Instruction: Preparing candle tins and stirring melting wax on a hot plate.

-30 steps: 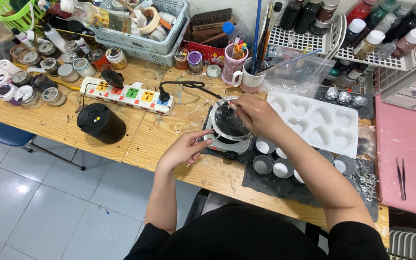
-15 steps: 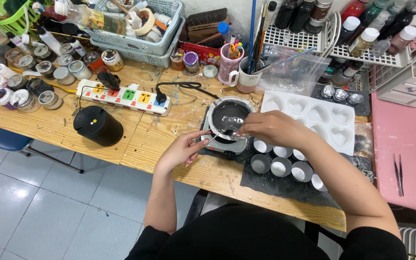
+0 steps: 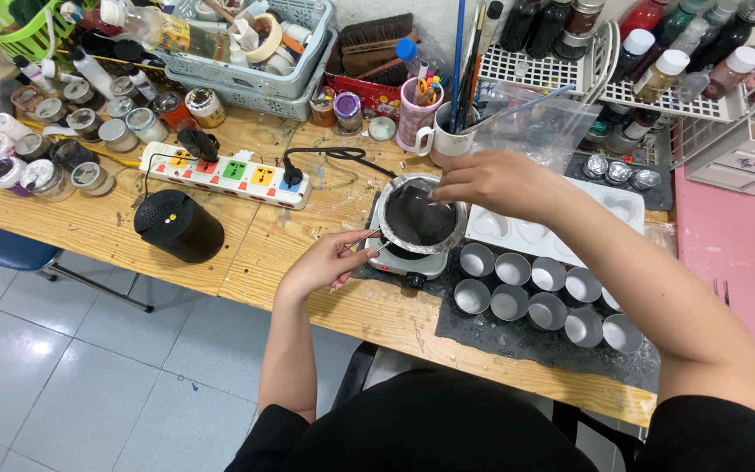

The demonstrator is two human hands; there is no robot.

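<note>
While my left hand (image 3: 325,262) pinches the thin metal handle (image 3: 362,240) of the small pot (image 3: 419,215), my right hand (image 3: 491,181) hovers above its far rim, fingertips pressed together on something too small to tell.

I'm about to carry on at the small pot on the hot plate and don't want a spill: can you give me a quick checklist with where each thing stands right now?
1. Pot seated on the hot plate: ok.
2. Left hand gripping the thin metal handle at the pot's rim: ok.
3. Right hand over the pot's far rim; what its fingertips hold: cannot tell.
4. Small metal cups upright on the dark mat: ok.
5. Black cable lying close behind the pot: not ok.
6. Hot plate switched on: cannot tell.
</note>
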